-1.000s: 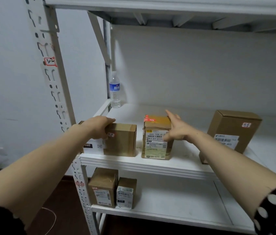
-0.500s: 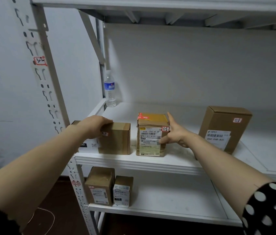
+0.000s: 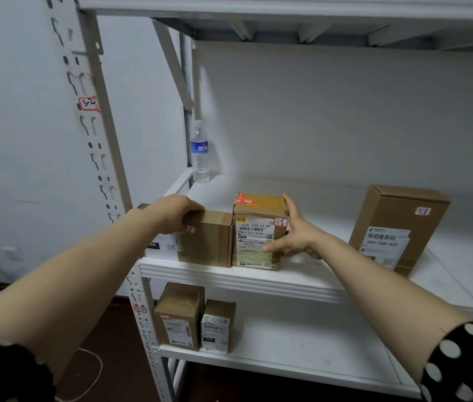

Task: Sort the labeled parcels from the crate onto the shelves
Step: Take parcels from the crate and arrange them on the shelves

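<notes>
Two cardboard parcels stand side by side, touching, at the front left of the middle shelf (image 3: 229, 275). My left hand (image 3: 174, 211) lies over the top of the low brown parcel (image 3: 209, 239), fingers curled over its top front edge. My right hand (image 3: 296, 236) is at the right side of the taller labelled parcel (image 3: 255, 227), thumb across its front label and fingers up along its right face. A larger upright parcel (image 3: 397, 224) leans further right on the same shelf. The crate is out of view.
A water bottle (image 3: 199, 152) stands at the back left corner of the middle shelf. Two small parcels (image 3: 194, 317) sit at the left of the lower shelf (image 3: 287, 364). A white upright post (image 3: 99, 134) with a handwritten tag frames the left side.
The taller parcel has slid left until it touches the low brown parcel. My right hand followed it, and its thumb now lies across the label. My left hand stayed on the low parcel.
</notes>
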Tool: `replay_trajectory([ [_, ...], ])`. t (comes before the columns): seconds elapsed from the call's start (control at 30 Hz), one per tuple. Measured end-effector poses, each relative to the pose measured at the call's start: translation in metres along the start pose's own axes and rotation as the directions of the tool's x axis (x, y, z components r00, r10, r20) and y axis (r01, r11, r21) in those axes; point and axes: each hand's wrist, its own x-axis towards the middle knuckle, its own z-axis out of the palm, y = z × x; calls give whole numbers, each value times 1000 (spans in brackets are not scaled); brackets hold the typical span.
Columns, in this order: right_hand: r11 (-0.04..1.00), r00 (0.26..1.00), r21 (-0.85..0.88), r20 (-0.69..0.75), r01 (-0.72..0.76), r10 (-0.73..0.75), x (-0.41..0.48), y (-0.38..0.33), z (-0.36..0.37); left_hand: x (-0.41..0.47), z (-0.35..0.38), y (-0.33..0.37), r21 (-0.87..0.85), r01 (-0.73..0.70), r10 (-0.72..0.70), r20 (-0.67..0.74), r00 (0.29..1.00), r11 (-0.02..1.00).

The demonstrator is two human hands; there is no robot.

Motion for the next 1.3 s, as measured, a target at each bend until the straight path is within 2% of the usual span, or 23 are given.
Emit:
replay_trajectory([
  [0.2, 998, 1000, 63, -5, 17, -17, -2, 0, -5, 4, 7, -3, -3, 17, -17, 6, 1000, 1000],
  [0.43, 999, 999, 51, -44, 0, 2, -10, 3, -7, -1, 11, 7, -21, 48, -48, 6, 999, 999],
  [0.57, 998, 995, 65, -96, -16, 22, -21, 15, -6, -15, 11, 29, -56, 54, -58, -73, 996, 997],
  [0.7, 996, 986, 93, -163, -8, 24, -46, 28, -1, -36, 20, 55, -109, 23, -48, -235, 971, 994],
  [0.83, 990, 973, 137, -225, -24, 55, -96, 38, 3, -61, 28, 93, -105, -161, 112, -368, 923, 981],
  [0.97, 986, 925, 144, -357, -82, 129, -164, 57, 10, -84, 45, 136, -82, -389, 330, -386, 861, 918],
  [1.07, 968, 855, 184, -460, -172, 239, -231, 81, 24, -107, 68, 172, -111, -542, 487, -319, 813, 833],
  [1.2, 910, 755, 234, -507, -343, 415, -337, 127, 57, -154, 108, 234, -145, -669, 650, -160, 743, 729],
  [1.3, 848, 651, 323, -543, -420, 530, -428, 158, 74, -200, 124, 300, -161, -769, 768, -79, 635, 619],
])
